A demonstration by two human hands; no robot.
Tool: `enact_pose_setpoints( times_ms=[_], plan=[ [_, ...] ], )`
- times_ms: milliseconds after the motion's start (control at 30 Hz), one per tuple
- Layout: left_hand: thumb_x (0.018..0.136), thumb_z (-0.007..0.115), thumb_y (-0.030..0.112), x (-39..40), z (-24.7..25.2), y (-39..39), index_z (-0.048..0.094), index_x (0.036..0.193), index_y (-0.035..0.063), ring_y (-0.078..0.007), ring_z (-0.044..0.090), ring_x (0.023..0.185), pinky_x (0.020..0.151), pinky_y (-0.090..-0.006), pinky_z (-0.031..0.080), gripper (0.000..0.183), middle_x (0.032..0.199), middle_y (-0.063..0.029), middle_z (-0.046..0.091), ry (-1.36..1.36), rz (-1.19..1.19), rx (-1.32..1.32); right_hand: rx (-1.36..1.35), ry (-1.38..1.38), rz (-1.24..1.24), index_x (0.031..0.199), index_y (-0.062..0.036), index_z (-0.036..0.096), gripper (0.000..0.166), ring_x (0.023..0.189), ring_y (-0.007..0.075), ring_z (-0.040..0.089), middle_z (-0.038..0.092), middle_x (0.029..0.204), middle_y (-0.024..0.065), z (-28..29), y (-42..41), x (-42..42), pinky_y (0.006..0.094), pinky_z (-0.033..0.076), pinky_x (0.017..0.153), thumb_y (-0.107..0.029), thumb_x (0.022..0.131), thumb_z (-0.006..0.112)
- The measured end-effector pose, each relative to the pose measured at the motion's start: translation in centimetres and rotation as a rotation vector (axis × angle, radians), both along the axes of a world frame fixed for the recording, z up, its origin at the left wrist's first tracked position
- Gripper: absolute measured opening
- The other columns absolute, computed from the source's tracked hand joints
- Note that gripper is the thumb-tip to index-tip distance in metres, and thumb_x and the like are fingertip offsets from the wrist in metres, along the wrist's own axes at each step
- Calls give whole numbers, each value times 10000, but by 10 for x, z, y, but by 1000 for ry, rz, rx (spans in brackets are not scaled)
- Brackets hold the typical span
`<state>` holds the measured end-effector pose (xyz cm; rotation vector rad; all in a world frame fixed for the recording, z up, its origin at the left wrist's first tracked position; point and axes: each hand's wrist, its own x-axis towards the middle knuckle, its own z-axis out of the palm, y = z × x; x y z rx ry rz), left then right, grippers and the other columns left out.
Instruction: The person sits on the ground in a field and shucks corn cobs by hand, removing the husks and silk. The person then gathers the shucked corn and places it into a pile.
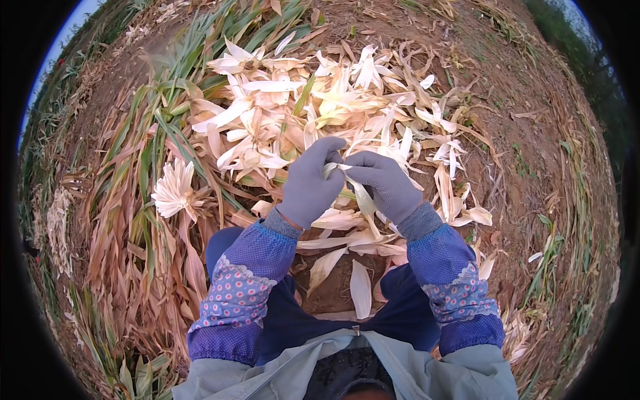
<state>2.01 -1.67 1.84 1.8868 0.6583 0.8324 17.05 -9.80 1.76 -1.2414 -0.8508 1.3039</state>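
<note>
Both hands wear grey gloves and meet over a heap of pale corn husks [280, 105]. My left hand [316, 182] pinches one end of a whitish corn husk strip [364, 197] between thumb and fingers. My right hand [385, 182] grips the same strip close by, and part of it hangs down below the fingers. The fingertips are partly hidden by the gloves and husk. More loose husks [360, 287] lie on the soil between the person's legs.
Dry and green corn stalks [145, 240] lie piled at the left, with a fanned bundle of pale husks [175, 192] on them. Bare brown soil [515, 150] with scattered husks and weeds stretches to the right. More stalks [580, 200] line the far right.
</note>
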Motion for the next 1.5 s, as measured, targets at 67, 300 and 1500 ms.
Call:
enact_pose_setpoints(
  times_ms=[67, 300, 1500],
  plan=[
    [783, 568, -34, 0, -3, 3, 530, 1163, 13, -102, 577, 801, 719, -241, 483, 384, 927, -59, 595, -94, -63, -90, -53, 139, 5, 982, 6, 627, 168, 779, 88, 555, 593, 902, 25, -1, -1, 2, 222, 454, 699, -108, 864, 591],
    [796, 589, -18, -7, -3, 3, 562, 1105, 8, -121, 593, 848, 757, -252, 489, 311, 971, -74, 603, -131, -70, -99, 27, -257, -1, 949, 19, 642, 193, 787, 84, 555, 602, 874, 22, 3, -2, 2, 214, 448, 720, -133, 830, 644],
    [784, 586, -32, 3, -9, 0, 570, 1004, 28, -159, 643, 810, 704, -281, 529, 229, 910, -92, 646, -118, 14, 33, 145, -33, -65, 992, 4, 663, 228, 930, 137, 588, 622, 1039, 79, -11, -3, -4, 245, 448, 849, -120, 801, 659]
  ],
)
